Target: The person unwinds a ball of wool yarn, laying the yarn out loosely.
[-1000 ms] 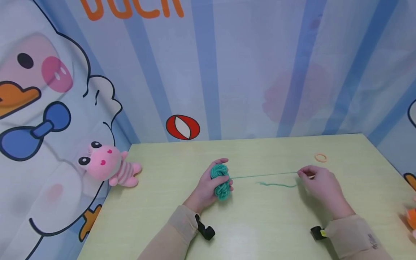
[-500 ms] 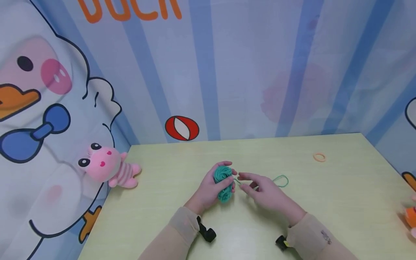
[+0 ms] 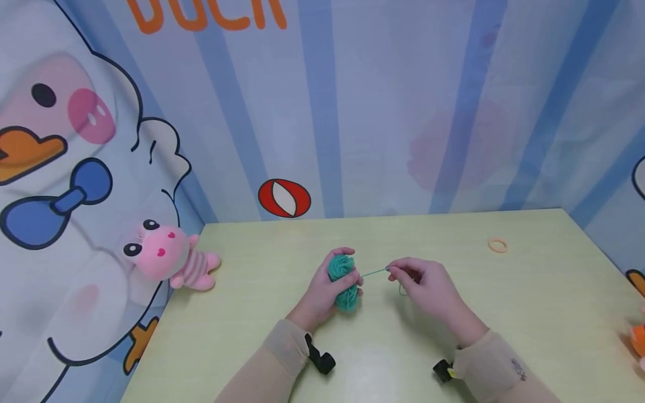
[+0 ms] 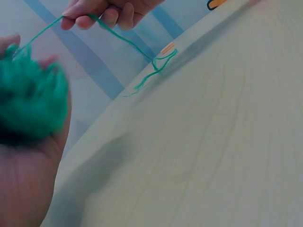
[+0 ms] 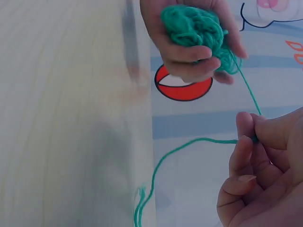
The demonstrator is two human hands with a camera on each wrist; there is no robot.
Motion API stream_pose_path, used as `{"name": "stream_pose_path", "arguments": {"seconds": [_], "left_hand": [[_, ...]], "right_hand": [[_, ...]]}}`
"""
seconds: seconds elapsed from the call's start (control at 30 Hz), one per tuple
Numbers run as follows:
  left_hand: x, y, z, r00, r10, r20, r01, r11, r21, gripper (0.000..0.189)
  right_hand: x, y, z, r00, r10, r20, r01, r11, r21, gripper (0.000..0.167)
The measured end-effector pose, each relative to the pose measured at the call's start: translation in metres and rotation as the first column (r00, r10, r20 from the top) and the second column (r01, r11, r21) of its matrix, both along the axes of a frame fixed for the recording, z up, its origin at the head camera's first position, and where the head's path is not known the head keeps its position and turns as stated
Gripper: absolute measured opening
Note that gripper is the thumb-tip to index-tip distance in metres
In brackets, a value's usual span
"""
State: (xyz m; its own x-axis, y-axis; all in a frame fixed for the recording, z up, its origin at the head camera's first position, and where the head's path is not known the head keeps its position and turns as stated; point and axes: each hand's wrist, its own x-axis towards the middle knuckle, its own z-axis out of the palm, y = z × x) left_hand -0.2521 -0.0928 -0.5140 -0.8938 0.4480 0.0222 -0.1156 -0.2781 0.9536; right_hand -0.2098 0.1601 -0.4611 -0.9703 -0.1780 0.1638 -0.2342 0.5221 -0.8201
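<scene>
A bundle of green yarn [image 3: 345, 299] is gripped in my left hand [image 3: 320, 292], thumb across its middle and fingers behind it. From the bundle a taut strand [image 3: 374, 273] runs to my right hand [image 3: 428, 288], which pinches it between thumb and fingertips a short way to the right. Past the pinch, the loose tail of yarn [image 5: 173, 151] hangs down in a curve in the right wrist view. Its frayed end [image 4: 137, 89] shows in the left wrist view, close over the table.
A pink striped plush toy [image 3: 171, 254] lies at the table's left edge. An orange ring [image 3: 498, 245] is on the table [image 3: 282, 358] at the back right. Part of an orange object [image 3: 638, 338] shows at the far right. A printed curtain [image 3: 373, 112] hangs behind the table.
My right hand came in from far right to the yarn bundle, then drew back a little to the right, pinching the strand nearer the bundle. My left hand has hardly moved.
</scene>
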Motion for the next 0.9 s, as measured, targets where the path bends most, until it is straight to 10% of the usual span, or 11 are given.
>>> {"name": "stream_pose_path", "arguments": {"seconds": [0.2,0.9], "left_hand": [[0.002,-0.002,0.002,0.995,-0.091,-0.026,0.093,0.993,0.071,0.036],[0.001,-0.005,0.004,0.999,-0.046,0.012,0.045,0.997,0.068,0.045]], "right_hand": [[0.000,0.023,0.003,0.997,-0.078,-0.015,0.079,0.997,0.008,0.024],[-0.007,0.099,-0.006,0.947,-0.321,-0.029,0.320,0.928,0.189,0.042]]}}
